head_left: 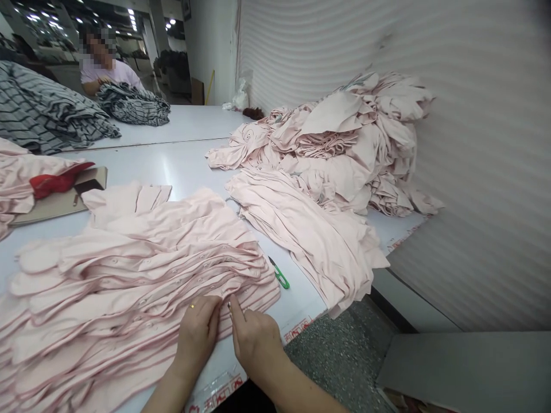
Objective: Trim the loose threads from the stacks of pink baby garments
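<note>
The pink shirts (129,275) lie stacked on the white table (181,166) — soft, light cloth, best taken at the button edge — where the right hand (253,344) pinches it closed and the left hand (196,338) lies flat, its grip unclear.

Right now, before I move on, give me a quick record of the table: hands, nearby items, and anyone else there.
Left hand: resting on the stack of pale pink button-front garments
Right hand: fingertips at the stack's edge
Nearest tool: green-handled thread snips on the white table
Behind: heaped pink garments
Co-worker: a person at striped grey fabric
</note>
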The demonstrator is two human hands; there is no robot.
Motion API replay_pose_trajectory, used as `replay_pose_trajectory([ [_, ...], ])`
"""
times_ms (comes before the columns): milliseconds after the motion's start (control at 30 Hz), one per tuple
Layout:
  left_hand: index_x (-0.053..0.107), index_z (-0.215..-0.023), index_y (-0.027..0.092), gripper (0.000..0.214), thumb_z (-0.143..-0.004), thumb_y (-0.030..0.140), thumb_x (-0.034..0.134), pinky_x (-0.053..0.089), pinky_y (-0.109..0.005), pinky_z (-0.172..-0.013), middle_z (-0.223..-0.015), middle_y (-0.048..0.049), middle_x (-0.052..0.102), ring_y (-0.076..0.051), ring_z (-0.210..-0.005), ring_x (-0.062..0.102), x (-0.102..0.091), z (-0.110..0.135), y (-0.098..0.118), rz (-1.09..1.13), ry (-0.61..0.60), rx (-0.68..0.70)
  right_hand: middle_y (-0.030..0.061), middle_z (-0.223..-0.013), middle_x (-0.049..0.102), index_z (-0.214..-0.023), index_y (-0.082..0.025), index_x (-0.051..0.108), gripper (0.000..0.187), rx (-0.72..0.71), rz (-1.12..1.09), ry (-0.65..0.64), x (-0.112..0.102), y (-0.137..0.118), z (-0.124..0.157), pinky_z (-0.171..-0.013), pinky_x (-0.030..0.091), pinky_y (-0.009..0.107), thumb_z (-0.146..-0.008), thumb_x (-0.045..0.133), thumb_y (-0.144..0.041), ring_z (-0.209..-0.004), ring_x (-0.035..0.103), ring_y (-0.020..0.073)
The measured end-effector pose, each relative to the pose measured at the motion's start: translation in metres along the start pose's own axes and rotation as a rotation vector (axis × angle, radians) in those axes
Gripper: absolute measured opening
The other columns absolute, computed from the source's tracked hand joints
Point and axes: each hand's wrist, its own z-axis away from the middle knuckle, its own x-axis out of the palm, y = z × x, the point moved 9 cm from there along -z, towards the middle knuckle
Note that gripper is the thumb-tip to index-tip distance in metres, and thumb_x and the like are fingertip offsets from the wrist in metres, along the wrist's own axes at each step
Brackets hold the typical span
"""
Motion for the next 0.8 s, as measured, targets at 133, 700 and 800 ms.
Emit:
replay_pose_trajectory([
  [133, 0.06, -0.1, 0.02, 0.016, -0.091, 0.013, 0.048, 0.05, -0.028, -0.073, -0.082, -0.0028, 0.068, -0.016, -0.076, 0.063, 0.004, 0.009, 0.015, -0.038, -0.02, 0.083, 0.0134, -0.079, 0.069, -0.142, -0.004, 0.045, 0.059, 0.054, 0.001, -0.104, 0.011, 0.001, -0.013, -0.059, 0.048, 0.031, -0.083, 0.052, -0.011, -0.07, 0.068, 0.0253],
  [700, 0.059, -0.076, 0.021, 0.017, -0.087, 0.023, 0.046, 0.042, -0.027, -0.067, -0.075, 0.0, 0.068, -0.016, -0.071, 0.063, 0.03, -0.015, -0.033, 0.04, -0.346, -0.438, 0.0075, -0.083, 0.074, -0.135, -0.018, 0.055, 0.039, 0.065, -0.121, -0.085, -0.008, 0.027, -0.008, -0.061, 0.044, 0.024, -0.097, 0.047, -0.021, -0.074, 0.07, 0.0205],
  [800, 0.057, -0.073, 0.021, 0.018, -0.087, 0.025, 0.046, 0.041, -0.028, -0.066, -0.071, 0.0001, 0.067, -0.016, -0.068, 0.062, 0.028, -0.012, -0.039, 0.041, -0.353, -0.48, 0.0089, -0.081, 0.073, -0.136, -0.017, 0.055, 0.046, 0.037, -0.043, -0.138, -0.008, 0.018, -0.003, -0.059, 0.044, 0.026, -0.09, 0.052, -0.014, -0.071, 0.07, 0.0229],
])
